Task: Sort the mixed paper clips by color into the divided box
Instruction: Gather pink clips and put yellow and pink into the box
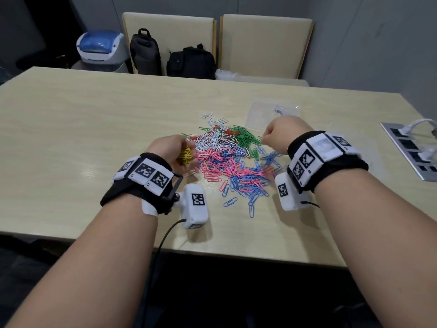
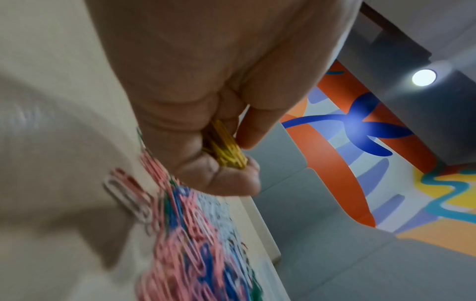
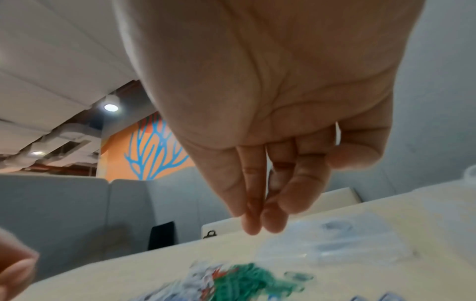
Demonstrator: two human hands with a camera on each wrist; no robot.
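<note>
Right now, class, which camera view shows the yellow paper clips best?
The left wrist view: the yellow paper clips fill the left hand, gripped close up. The head view shows them small in that hand. The right wrist view shows none.

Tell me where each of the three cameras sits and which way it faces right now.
Head: on the head, looking down and forward at the table, the clip pile, both forearms and hands.
Left wrist: under the left hand, looking along the palm at the yellow clips it grips.
Right wrist: under the right hand, looking along its fingers toward the green clips.
Shared: the pile appears in all three views.
</note>
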